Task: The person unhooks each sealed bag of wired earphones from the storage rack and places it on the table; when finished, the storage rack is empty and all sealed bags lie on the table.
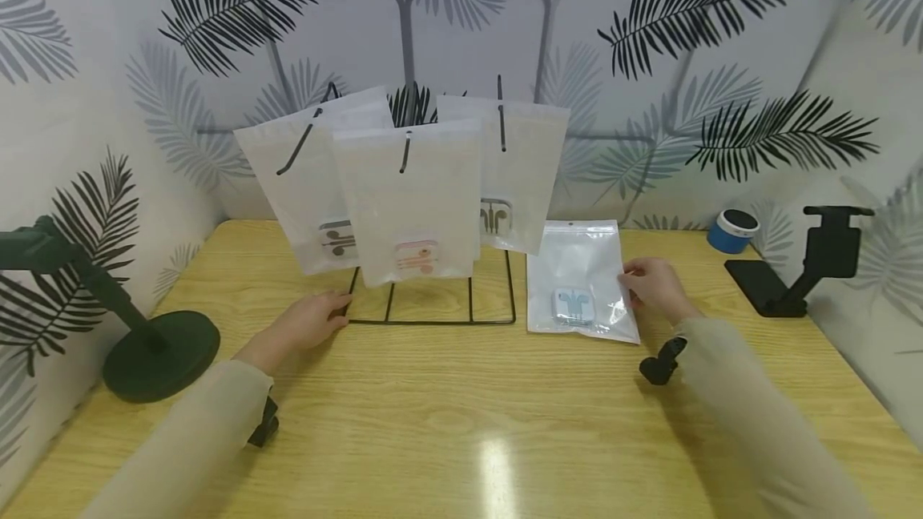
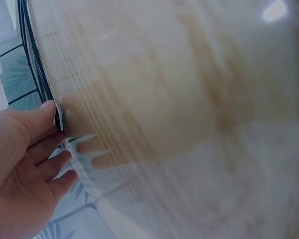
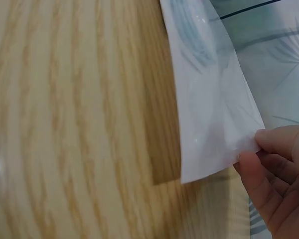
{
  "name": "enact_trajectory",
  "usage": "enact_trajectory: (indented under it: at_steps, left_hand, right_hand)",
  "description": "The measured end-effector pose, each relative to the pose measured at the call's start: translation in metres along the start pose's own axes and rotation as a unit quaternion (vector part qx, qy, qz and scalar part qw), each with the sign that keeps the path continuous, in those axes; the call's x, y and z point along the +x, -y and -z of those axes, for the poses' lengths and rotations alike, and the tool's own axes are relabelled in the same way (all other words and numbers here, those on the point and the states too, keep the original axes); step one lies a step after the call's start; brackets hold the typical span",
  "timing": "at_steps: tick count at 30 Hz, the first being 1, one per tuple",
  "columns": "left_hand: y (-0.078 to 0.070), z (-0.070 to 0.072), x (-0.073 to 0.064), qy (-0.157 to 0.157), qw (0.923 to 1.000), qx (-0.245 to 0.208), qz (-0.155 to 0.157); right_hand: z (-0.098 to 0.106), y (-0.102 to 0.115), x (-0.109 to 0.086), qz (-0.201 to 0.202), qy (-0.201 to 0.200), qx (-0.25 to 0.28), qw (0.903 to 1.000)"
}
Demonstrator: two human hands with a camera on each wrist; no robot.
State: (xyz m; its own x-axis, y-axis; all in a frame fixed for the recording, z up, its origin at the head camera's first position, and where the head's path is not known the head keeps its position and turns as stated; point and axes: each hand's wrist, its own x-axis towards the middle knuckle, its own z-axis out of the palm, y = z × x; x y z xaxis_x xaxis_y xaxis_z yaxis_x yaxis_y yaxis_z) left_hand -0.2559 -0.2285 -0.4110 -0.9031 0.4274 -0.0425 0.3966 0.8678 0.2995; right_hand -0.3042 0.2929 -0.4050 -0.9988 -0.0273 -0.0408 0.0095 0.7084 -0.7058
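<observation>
A black wire display rack (image 1: 433,323) stands on the table with white zip bags hung on its hooks, each showing boxed earphones. My left hand (image 1: 308,323) is at the rack's front left corner; in the left wrist view, thumb and index finger pinch the black wire base (image 2: 37,64). To the right of the rack is one more zip bag (image 1: 573,259), with light blue earphones in a case (image 1: 574,307). My right hand (image 1: 658,288) pinches its right edge. In the right wrist view, that white bag (image 3: 204,114) is lifted off the wood at the near edge.
At the left stands a dark green lamp (image 1: 162,355). A blue round container (image 1: 732,231) and a black phone stand (image 1: 829,255) are at the right. Patterned fabric (image 1: 476,46) hangs behind the wooden table (image 1: 404,423).
</observation>
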Motion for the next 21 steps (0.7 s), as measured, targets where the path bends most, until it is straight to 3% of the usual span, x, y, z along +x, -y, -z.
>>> enact_trajectory:
  at_steps: [10,21]
  left_hand:
    - [-0.002,0.002,-0.001,0.007,1.0000,-0.001,0.005]
    - [-0.004,0.003,-0.001,0.012,0.9998,-0.008,0.012]
  right_hand:
    - [-0.006,-0.004,0.014,-0.062,0.025,-0.008,0.9977]
    - [-0.011,-0.005,0.019,-0.078,0.014,0.016,0.9968]
